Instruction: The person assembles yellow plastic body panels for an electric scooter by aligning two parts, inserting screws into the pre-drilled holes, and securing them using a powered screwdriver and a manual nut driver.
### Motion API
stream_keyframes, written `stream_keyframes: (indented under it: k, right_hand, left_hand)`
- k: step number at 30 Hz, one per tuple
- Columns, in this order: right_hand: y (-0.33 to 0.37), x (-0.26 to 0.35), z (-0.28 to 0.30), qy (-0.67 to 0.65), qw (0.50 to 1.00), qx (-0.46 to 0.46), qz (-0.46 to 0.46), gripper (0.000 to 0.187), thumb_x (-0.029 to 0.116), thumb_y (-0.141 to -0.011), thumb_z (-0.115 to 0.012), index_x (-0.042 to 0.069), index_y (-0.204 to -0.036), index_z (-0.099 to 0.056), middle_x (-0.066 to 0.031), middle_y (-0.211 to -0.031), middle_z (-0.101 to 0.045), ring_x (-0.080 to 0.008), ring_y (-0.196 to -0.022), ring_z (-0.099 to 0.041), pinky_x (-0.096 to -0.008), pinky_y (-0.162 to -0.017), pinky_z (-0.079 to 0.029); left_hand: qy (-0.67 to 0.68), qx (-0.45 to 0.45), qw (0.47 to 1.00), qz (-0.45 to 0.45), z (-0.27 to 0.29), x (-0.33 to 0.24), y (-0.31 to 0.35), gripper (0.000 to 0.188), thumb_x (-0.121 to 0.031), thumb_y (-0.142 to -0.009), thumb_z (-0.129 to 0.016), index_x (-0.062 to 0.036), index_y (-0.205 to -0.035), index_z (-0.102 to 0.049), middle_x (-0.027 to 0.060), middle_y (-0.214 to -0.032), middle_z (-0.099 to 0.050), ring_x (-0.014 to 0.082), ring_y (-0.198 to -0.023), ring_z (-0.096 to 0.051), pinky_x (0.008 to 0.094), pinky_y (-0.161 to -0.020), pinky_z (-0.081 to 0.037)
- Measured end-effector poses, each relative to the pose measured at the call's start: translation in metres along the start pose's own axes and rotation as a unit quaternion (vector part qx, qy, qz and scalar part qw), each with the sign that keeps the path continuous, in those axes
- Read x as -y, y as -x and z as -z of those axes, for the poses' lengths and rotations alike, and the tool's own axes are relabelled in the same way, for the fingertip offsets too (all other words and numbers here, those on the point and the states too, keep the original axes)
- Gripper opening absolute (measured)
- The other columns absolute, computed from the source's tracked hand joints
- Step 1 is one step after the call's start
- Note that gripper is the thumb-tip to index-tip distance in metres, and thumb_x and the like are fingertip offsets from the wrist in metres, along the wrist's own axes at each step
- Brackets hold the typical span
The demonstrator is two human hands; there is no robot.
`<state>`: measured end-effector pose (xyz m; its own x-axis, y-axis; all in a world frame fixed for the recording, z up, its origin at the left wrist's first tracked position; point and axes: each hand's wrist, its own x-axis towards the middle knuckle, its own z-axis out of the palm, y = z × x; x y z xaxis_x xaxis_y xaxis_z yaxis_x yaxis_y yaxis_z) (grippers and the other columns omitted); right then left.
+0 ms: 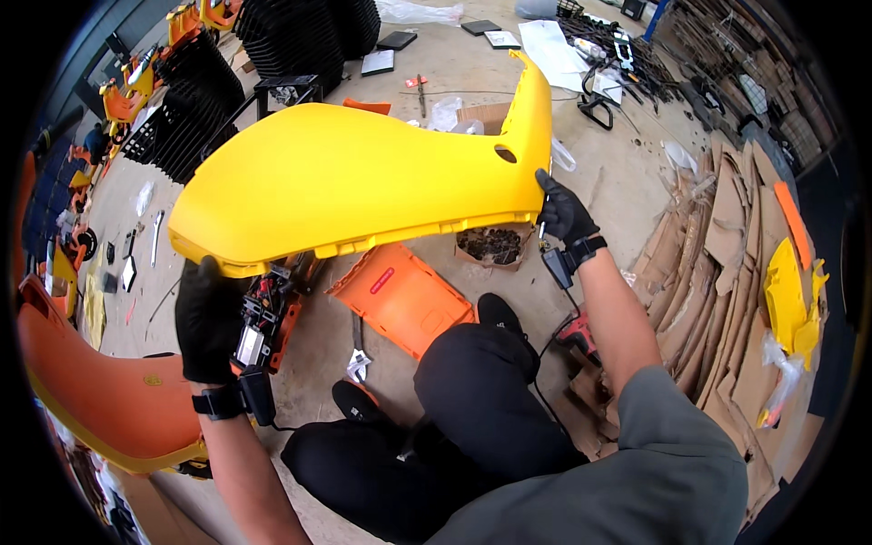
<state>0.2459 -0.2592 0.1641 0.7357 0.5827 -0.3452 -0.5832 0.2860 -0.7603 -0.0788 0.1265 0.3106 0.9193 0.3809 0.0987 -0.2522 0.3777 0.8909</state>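
Note:
A large curved yellow plastic panel (354,182) is held up in front of me, a hand at each end of its lower edge. My left hand (207,313), in a black glove, grips its lower left corner. My right hand (565,213), gloved too, is closed around its right end, just below an oval hole. Under the panel an orange plastic cover (400,300) lies on the floor. Beside my left hand, a chassis with wiring and electronics (268,318) is partly hidden by the hand and the panel.
An open box of small dark fasteners (490,247) stands beyond my foot. An adjustable wrench (360,361) and a red power drill (577,334) lie close by. Flattened cardboard (699,291) is piled right; an orange shell (118,391) sits left. Black crates (304,45) are stacked behind.

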Motion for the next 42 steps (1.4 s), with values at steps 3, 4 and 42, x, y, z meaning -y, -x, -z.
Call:
stream_keyframes:
  k: [3,4,42]
  right_hand:
    - [-0.032,0.012,0.011,0.011,1.0,0.012,0.012,0.029,0.036,-0.09,-0.065,0.01,-0.098,-0.059,0.0072,-0.066,-0.054,-0.0013,-0.037,-0.027,-0.016,-0.034,-0.023]
    - [-0.038,0.021,0.023,0.023,0.999,0.022,0.017,0.029,0.036,-0.089,-0.066,0.009,-0.1,-0.06,0.0072,-0.068,-0.055,-0.001,-0.037,-0.027,-0.0164,-0.034,-0.024]
    - [-0.051,-0.138,0.214,0.412,0.872,-0.241,-0.113,0.035,0.034,-0.088,-0.053,0.002,-0.076,-0.062,-0.0091,-0.06,-0.061,-0.0194,-0.052,-0.059,-0.0348,-0.049,-0.049]
  left_hand:
    - [-0.04,-0.034,0.997,0.051,0.008,0.02,-0.02,0.033,-0.021,-0.098,-0.051,-0.0054,-0.126,-0.05,0.0084,-0.12,-0.061,0.0202,-0.108,-0.059,0.0347,-0.092,-0.048]
    - [-0.019,-0.045,0.995,0.083,0.017,0.036,-0.03,0.029,-0.018,-0.098,-0.051,-0.0029,-0.122,-0.051,0.0099,-0.115,-0.062,0.0198,-0.103,-0.061,0.0337,-0.088,-0.05]
    - [-0.163,-0.016,0.918,0.36,-0.021,0.227,-0.154,0.024,-0.026,-0.094,-0.058,-0.0037,-0.103,-0.056,0.0121,-0.091,-0.066,0.0204,-0.074,-0.066,0.0292,-0.068,-0.056]
